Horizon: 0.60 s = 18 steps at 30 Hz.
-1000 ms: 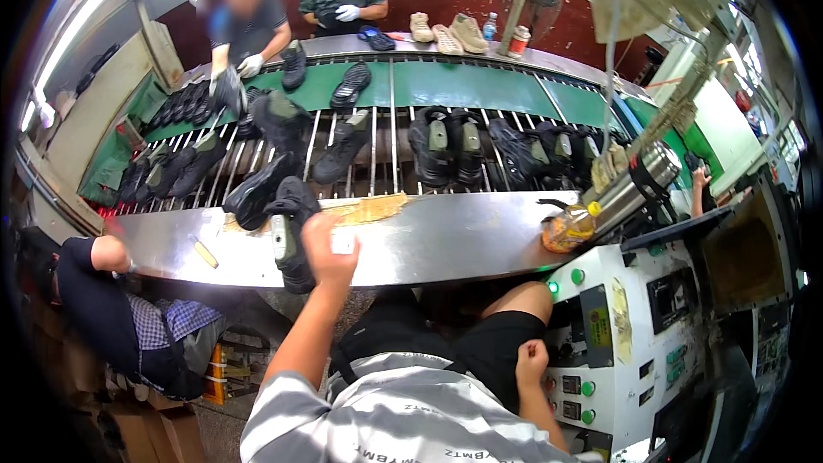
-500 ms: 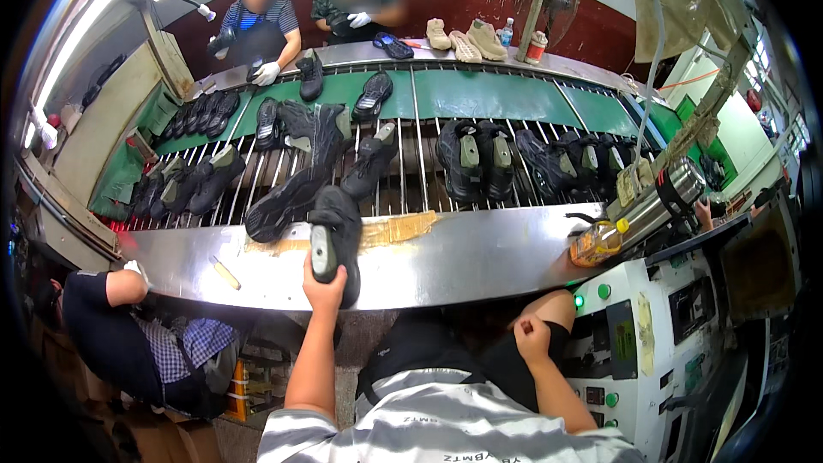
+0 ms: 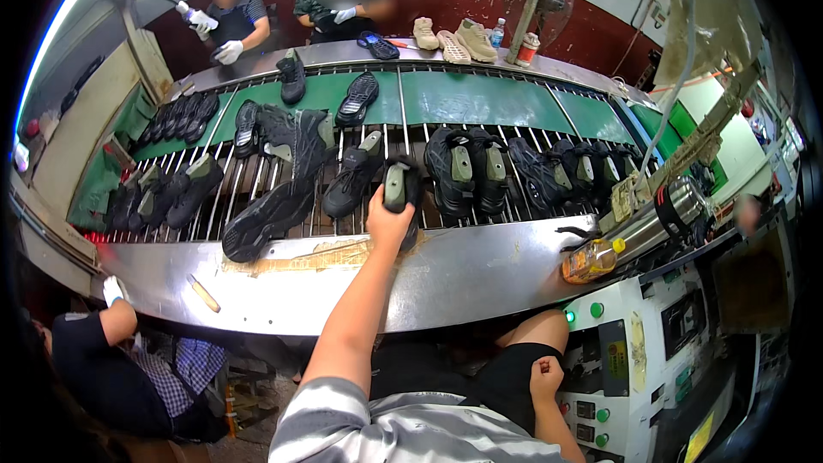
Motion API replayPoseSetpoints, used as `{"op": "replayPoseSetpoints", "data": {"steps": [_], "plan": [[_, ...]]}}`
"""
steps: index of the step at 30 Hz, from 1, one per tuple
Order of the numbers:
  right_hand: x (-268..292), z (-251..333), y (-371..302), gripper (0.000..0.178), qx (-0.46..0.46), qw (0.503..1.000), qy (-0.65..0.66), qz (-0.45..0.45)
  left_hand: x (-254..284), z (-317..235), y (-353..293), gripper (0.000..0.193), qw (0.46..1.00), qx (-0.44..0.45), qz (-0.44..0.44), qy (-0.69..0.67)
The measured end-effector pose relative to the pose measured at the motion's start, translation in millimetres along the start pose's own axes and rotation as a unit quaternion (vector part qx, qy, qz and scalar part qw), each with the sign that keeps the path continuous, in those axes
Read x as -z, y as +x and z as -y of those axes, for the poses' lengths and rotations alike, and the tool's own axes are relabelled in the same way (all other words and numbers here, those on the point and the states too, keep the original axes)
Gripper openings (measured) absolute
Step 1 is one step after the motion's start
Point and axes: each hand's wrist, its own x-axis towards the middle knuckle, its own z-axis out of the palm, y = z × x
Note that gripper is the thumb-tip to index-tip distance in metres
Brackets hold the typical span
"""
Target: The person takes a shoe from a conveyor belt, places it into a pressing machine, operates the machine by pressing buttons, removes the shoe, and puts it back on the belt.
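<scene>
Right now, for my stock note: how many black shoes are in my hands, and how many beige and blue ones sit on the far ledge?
Black shoe, in your left hand: 1
Beige shoes: 3
Blue shoe: 1
Total: 5

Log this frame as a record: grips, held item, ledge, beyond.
Left grip: holding a black shoe with an olive insert
Right grip: curled, nothing visible in it
Metal ledge: small handled tool at left, yellow-capped bottle at right
Beyond ledge: other shoes on a bar rack
Far side: two people in white gloves
</scene>
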Motion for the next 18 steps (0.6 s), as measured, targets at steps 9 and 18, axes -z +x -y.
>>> {"op": "replayPoseSetpoints", "data": {"steps": [9, 18], "plan": [[-5.0, -5.6, 11.8, 0.011, 0.013, 1.0, -0.004, -0.009, -25.4, 53.6, 28.3, 0.094, 0.987, -0.108, 0.108, 0.039], [-2.9, -3.8, 4.4, 0.011, -0.003, 0.999, 0.039, -0.006, 216.1, 106.4, 100.7, 0.09, 0.781, -0.244, 0.059, 0.571]]}}
